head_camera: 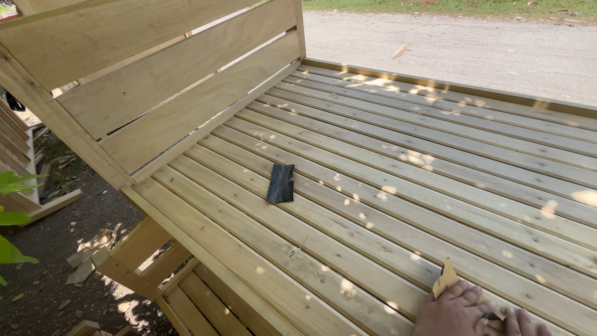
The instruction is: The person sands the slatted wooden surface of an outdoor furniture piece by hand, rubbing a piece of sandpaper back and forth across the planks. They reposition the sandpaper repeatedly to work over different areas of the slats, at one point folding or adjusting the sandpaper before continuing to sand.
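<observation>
My right hand [457,313] lies at the bottom right edge of the view, pressed flat on a tan piece of sandpaper [445,278] on the slatted wooden bed frame [385,155]. One corner of the paper sticks up past my fingers. Another bit of finger [525,323] shows at the bottom edge just to the right, and I cannot tell which hand it belongs to. A second, dark piece of sandpaper [281,183] lies loose on the slats, well up and left of my hand. My left hand is otherwise out of sight.
A slatted wooden headboard [155,81] rises at the left end of the frame. Beyond the far rail runs a gravel road [466,50]. Bare ground with wood scraps [84,261] and more timber frames [15,143] lie to the left.
</observation>
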